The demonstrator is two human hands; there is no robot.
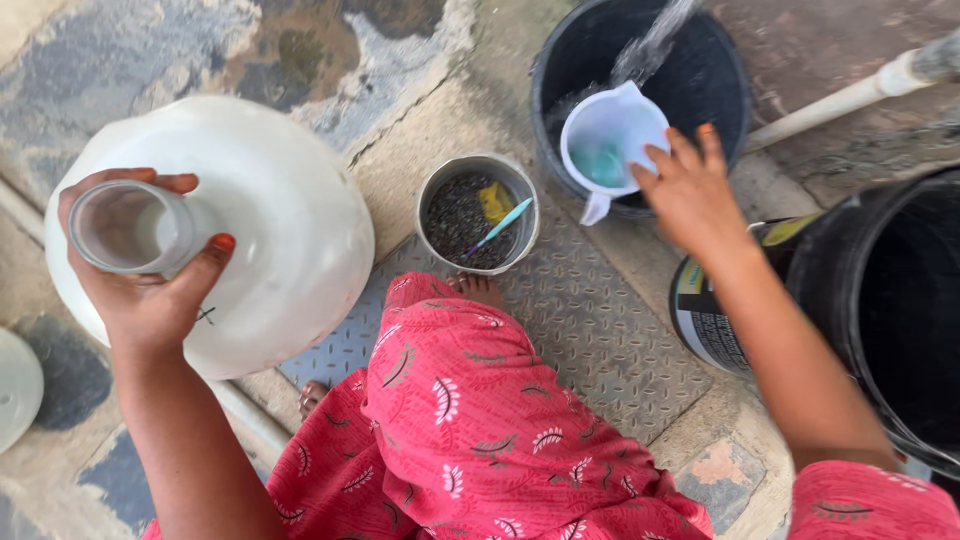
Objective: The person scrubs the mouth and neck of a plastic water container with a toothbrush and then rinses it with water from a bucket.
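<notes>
Her left hand (150, 290) grips the white jug (270, 220) by its neck. Her right hand (690, 195) holds a white mug (612, 140) under running water (650, 45).

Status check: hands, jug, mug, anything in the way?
Left hand grips white jug neck. Right hand holds white mug under water stream, over black bucket. Steel pot between.

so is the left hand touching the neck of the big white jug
Touching. The head view shows the left hand wrapped around the neck of the white jug, thumb and fingers pressed against it just below the open mouth.
</notes>
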